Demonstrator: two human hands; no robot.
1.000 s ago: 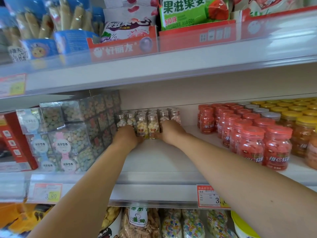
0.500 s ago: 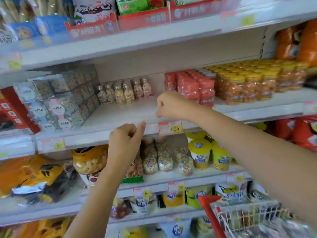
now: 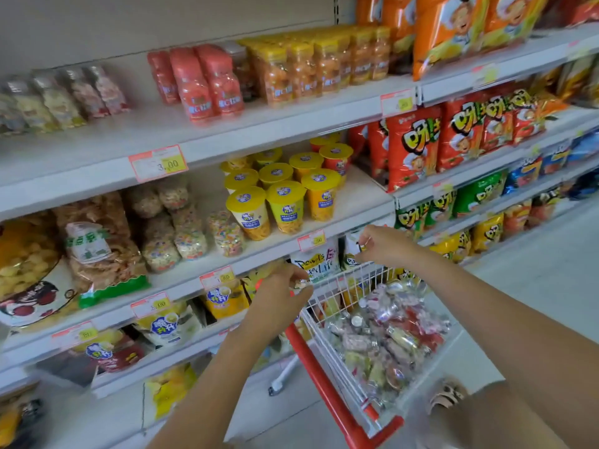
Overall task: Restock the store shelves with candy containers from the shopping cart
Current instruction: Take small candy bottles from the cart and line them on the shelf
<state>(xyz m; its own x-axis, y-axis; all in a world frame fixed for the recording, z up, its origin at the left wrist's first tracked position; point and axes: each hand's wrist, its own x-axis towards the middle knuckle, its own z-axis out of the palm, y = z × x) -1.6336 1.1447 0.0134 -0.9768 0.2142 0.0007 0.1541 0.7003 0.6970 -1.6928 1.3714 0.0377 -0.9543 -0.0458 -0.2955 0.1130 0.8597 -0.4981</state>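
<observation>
Candy containers (image 3: pixel 382 332) lie heaped in the wire shopping cart (image 3: pixel 324 385); more stand at the back left of the upper shelf (image 3: pixel 259 124); the left hand (image 3: pixel 282 296) hovers at the cart's far left corner, fingers loosely curled, empty; the right hand (image 3: pixel 382 244) hangs above its far edge, fingers curled; whether it pinches anything, I cannot tell.

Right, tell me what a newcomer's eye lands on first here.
The white wire shopping cart, lower right, heaped with candy containers, with the left hand and right hand poised near its far rim. Then the yellow-lidded cups clustered mid-shelf at centre, and the bright orange snack bags at top right.
</observation>
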